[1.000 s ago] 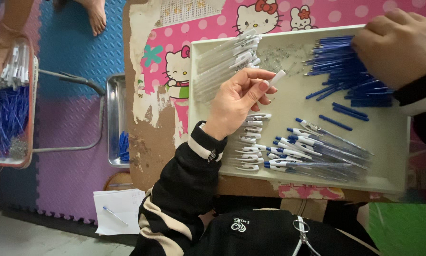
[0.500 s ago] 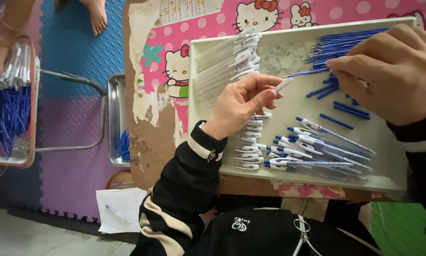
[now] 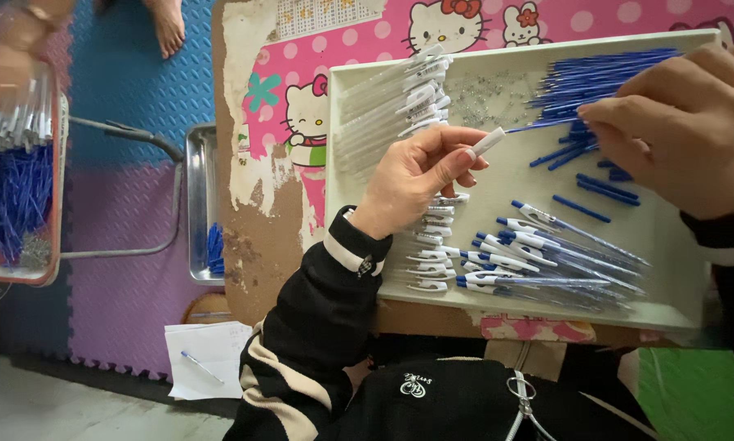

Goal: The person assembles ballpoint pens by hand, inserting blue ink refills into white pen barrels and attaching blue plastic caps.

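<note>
Looking down at a white tray [image 3: 710,314] on a worn pink cartoon table [image 3: 277,220], I see my left hand [image 3: 420,175] pinching a clear pen barrel [image 3: 488,143] over the tray's middle, tip aimed right. My right hand [image 3: 685,122] grips a thin blue refill [image 3: 547,124], its end almost meeting the barrel. I judge this the insertion step; next calls for lining refill with the barrel mouth. Finished pens [image 3: 547,261] lie near, loose refills [image 3: 604,77] far right, empty barrels [image 3: 391,102] far left
</note>
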